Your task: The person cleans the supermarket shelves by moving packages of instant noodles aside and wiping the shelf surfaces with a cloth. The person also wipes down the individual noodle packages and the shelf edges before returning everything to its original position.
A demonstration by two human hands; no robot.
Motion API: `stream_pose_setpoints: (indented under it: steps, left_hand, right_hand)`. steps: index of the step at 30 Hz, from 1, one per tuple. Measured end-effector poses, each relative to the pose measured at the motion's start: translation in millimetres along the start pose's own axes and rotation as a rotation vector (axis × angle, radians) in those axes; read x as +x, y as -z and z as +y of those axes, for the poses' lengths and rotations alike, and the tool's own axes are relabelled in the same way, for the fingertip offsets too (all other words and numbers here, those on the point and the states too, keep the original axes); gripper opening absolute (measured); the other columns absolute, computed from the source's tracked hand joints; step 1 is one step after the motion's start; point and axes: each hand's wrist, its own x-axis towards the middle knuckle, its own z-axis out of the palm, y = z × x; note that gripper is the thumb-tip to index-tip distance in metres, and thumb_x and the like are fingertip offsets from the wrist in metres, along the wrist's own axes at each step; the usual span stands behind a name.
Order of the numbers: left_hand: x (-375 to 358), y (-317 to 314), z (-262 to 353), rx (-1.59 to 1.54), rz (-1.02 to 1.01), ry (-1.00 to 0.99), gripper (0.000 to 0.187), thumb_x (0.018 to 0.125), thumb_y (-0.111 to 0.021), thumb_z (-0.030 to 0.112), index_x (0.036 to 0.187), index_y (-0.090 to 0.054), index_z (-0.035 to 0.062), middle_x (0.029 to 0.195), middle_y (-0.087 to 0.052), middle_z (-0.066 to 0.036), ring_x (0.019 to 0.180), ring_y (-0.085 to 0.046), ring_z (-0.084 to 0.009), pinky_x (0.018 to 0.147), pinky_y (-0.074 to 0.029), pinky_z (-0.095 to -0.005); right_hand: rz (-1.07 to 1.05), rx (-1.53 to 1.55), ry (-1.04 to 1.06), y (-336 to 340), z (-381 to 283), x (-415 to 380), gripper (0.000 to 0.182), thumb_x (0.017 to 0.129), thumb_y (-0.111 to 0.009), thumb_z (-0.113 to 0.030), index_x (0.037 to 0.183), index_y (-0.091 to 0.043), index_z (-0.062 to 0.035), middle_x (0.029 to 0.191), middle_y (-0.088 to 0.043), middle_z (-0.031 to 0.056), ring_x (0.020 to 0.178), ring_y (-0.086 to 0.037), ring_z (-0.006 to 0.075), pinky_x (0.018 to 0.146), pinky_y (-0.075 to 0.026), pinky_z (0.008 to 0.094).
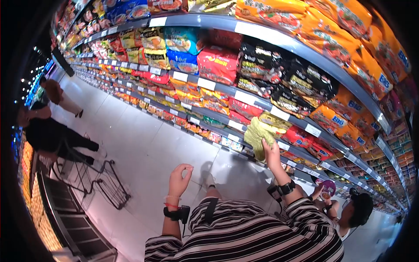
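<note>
A yellow-green cloth (258, 136) is gripped in my right hand (272, 153). It lies against the front edge of a shelf (238, 125), beside yellow and red noodle packs (274, 123), and its lower end hangs down over the edge. My left hand (178, 180) is raised over the floor, away from the shelves. Its fingers are loosely bent, with the thumb a little apart and nothing seen between them. Both wrists carry black strapped devices.
Shelves of bagged noodles run along the right, with orange packs (279, 17) above and black packs (262, 67) below. A person (360, 209) holding a purple tub (327, 188) is close at lower right. At left are a shopping cart (94, 179) and other people.
</note>
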Motion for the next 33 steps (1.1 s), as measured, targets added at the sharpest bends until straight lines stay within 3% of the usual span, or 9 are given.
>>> stream_pose_setpoints:
  steps: [9,12,13,14,16,19,23,30,33]
  left_hand:
    - [188.5,44.6,-52.7,-0.071,-0.015,-0.03,0.008,0.086,-0.061,0.006,0.092,-0.065,0.002,0.087,-0.068,-0.011,0.083,-0.066,-0.0262,0.077,-0.05,-0.0342]
    - [236.7,43.5,-51.5,-0.05,-0.095,-0.069,0.008,0.085,-0.061,0.005,0.092,-0.065,0.0024,0.09,-0.067,-0.011,0.089,-0.064,-0.0277,0.082,-0.049,-0.0354]
    - [253.2,41.3,-53.8,-0.015,-0.123,-0.099,0.008,0.085,-0.061,0.005,0.092,-0.065,0.0026,0.092,-0.067,-0.012,0.092,-0.063,-0.0286,0.083,-0.048,-0.0361]
    - [268.4,38.0,-55.7,0.019,-0.149,-0.126,0.009,0.085,-0.061,0.004,0.093,-0.064,0.0028,0.095,-0.066,-0.012,0.095,-0.062,-0.0294,0.085,-0.047,-0.0368]
    - [302.7,32.6,-47.8,0.047,-0.169,-0.241,0.014,0.083,-0.063,0.003,0.097,-0.064,0.0042,0.102,-0.065,-0.012,0.101,-0.059,-0.0316,0.087,-0.047,-0.0383]
    - [350.7,23.3,-29.5,0.107,-0.14,-0.429,0.028,0.079,-0.066,0.002,0.107,-0.062,0.006,0.114,-0.06,-0.012,0.108,-0.056,-0.0336,0.091,-0.046,-0.0399]
    - [400.8,12.2,6.4,0.183,-0.098,-0.544,0.054,0.072,-0.069,-0.002,0.123,-0.054,0.0075,0.127,-0.054,-0.013,0.115,-0.053,-0.0352,0.097,-0.045,-0.0423]
    - [449.0,-28.9,4.5,0.308,-0.099,-0.625,0.059,0.075,-0.065,0.01,0.131,-0.047,0.0019,0.137,-0.045,-0.014,0.13,-0.041,-0.0337,0.104,-0.038,-0.0455]
    - [454.2,-26.7,0.4,0.336,-0.136,-0.71,0.06,0.075,-0.064,0.014,0.131,-0.046,-0.0014,0.139,-0.043,-0.015,0.133,-0.039,-0.0327,0.104,-0.038,-0.0455]
  right_hand:
    - [-0.11,-0.273,0.027,-118.3,-0.9,152.7,0.035,0.099,-0.046,-0.012,0.13,-0.049,0.0026,0.122,-0.06,0.0082,0.114,-0.052,0.0139,0.098,-0.04,0.0291]
    - [0.005,-0.301,0.254,-153.6,-26.4,182.1,0.034,0.097,-0.045,-0.01,0.129,-0.049,0.0019,0.127,-0.057,0.0122,0.119,-0.052,0.019,0.102,-0.038,0.0312]
    - [-0.04,-0.506,0.552,-160.8,-46.2,196.4,0.036,0.094,-0.046,-0.006,0.129,-0.049,0.0015,0.131,-0.054,0.017,0.123,-0.051,0.0267,0.106,-0.036,0.0358]
    - [0.008,-0.694,0.597,-175.9,-62.3,207.3,0.04,0.091,-0.051,-0.008,0.13,-0.05,-0.001,0.128,-0.055,0.0177,0.12,-0.052,0.0328,0.104,-0.038,0.041]
    - [-0.108,-0.779,0.696,-190.1,-65.0,231.4,0.046,0.088,-0.056,-0.012,0.132,-0.051,-0.0051,0.125,-0.056,0.0154,0.117,-0.054,0.0325,0.103,-0.039,0.0431]
    - [-0.175,-1.306,0.952,-207.6,-59.8,269.8,0.062,0.076,-0.061,-0.013,0.136,-0.048,-0.0086,0.136,-0.047,0.0164,0.127,-0.044,0.0321,0.107,-0.032,0.0446]
    - [-0.182,-1.321,0.716,-206.5,-27.8,303.3,0.071,0.069,-0.065,-0.016,0.137,-0.047,-0.0096,0.142,-0.042,0.0146,0.131,-0.039,0.0326,0.106,-0.031,0.0481]
    - [0.059,-1.176,0.62,-218.0,-27.9,314.7,0.044,0.076,-0.062,-0.011,0.12,-0.059,-0.0058,0.133,-0.048,0.0219,0.127,-0.042,0.0388,0.107,-0.032,0.0502]
    - [0.018,-1.289,0.597,-236.5,-38.7,330.8,0.031,0.075,-0.061,-0.011,0.105,-0.063,-0.0049,0.119,-0.054,0.02,0.113,-0.051,0.0378,0.096,-0.04,0.0504]
